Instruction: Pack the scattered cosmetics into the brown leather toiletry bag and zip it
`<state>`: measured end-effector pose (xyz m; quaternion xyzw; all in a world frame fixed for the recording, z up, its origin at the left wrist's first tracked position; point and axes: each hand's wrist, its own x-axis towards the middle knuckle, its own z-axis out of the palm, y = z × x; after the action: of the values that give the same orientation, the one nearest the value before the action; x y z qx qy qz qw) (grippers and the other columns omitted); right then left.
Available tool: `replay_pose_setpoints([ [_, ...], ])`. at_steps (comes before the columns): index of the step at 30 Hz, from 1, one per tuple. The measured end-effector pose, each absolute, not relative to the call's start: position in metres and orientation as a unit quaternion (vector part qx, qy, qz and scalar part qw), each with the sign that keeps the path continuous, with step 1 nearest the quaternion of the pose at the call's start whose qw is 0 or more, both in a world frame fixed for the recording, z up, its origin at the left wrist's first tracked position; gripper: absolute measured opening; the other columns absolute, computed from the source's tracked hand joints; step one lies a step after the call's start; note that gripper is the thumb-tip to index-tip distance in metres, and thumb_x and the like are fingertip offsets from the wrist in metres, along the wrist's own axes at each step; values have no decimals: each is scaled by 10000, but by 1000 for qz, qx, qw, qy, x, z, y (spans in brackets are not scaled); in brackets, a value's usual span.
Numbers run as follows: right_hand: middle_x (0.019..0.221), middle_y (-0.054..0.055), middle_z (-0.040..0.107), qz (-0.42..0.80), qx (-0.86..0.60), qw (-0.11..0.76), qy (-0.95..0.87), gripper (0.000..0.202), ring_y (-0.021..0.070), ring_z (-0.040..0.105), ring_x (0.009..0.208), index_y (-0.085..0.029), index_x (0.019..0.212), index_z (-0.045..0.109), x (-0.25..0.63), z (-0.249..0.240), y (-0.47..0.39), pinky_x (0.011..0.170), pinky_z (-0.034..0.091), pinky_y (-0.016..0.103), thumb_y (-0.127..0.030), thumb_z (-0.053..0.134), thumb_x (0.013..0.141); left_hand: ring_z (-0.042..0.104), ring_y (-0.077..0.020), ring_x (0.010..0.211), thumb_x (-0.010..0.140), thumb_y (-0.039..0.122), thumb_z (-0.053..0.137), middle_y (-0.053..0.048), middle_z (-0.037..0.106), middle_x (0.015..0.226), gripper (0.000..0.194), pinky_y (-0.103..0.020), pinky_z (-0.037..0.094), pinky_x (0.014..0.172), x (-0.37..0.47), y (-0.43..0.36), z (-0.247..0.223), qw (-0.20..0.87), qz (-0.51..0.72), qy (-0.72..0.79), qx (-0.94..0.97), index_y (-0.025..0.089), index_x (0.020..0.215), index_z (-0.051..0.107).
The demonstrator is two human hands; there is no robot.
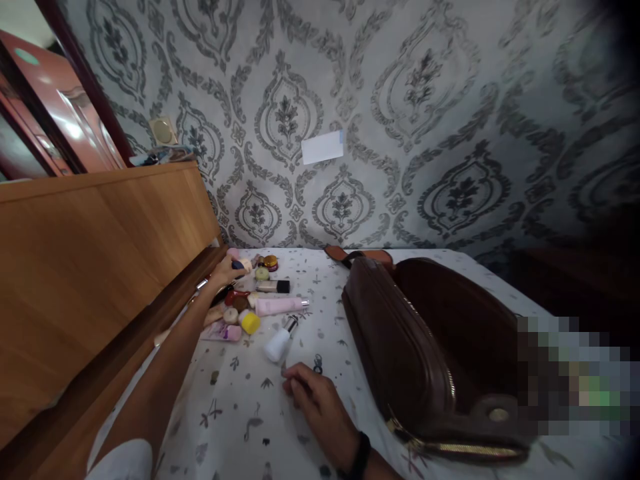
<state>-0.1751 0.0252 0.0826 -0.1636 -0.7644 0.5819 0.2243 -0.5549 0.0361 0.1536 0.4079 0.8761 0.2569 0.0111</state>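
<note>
My left hand (226, 273) reaches in among a heap of cosmetics at the far left of the sheet. Its thumb and fingers close around a small dark blue item (237, 265), whose kind I cannot make out. Near it lie a gold-lidded jar (271, 262), a bottle with a black cap (273, 287), a pink tube (280, 305) and a yellow-capped piece (251, 323). My right hand (320, 405) rests loosely curled over the sheet, with nothing visible in it. Just beyond its fingertips is a white bottle with a silvery neck (280, 341).
A large dark brown leather bag (390, 333) lies unzipped on the right, its brown strap (360, 256) behind it. On the left a wooden board (110, 227) borders the patterned sheet (235, 407). The papered wall (345, 80) rises at the back.
</note>
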Motion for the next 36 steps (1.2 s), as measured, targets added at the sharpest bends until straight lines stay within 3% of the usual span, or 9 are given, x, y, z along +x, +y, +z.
replay_pose_setpoints([
  [6,787,50,681,588,-161,230,-759,280,171,599,689,-193,935,622,-176,80,27,656,457,276,-400,436,922,608,-225,827,595,358,756,-28,663,843,365,-277,429,691,-552,37,158,20,183,869,459,188,900,652],
  [13,796,51,692,573,-162,229,-770,267,171,601,681,-193,943,628,-174,84,26,656,458,281,-364,424,923,600,-231,942,677,402,717,-78,655,1055,579,-281,448,747,-549,44,148,24,196,863,466,160,1182,568],
  [18,785,45,693,566,-158,232,-775,254,171,601,680,-193,939,629,-174,84,26,657,452,282,-347,429,918,589,-246,928,773,402,626,-105,662,955,305,-310,441,778,-546,14,139,25,214,866,451,146,940,629],
  [22,791,53,692,568,-156,233,-774,263,172,601,683,-185,939,625,-175,82,27,649,455,283,-351,422,915,608,-211,877,785,355,602,-69,684,911,209,-285,460,759,-538,-10,123,82,248,847,462,169,861,657],
  [31,798,60,700,562,-153,226,-781,278,178,616,694,-184,947,628,-175,84,27,644,461,287,-360,414,918,638,-183,799,735,366,698,-47,684,864,307,-247,492,638,-535,-20,116,204,369,803,421,151,951,659],
  [36,785,58,696,563,-151,233,-779,283,171,601,674,-177,940,633,-175,84,26,630,462,282,-367,425,916,627,-172,737,694,351,738,-37,662,809,271,-238,475,581,-535,-25,119,249,391,794,392,151,860,658],
])
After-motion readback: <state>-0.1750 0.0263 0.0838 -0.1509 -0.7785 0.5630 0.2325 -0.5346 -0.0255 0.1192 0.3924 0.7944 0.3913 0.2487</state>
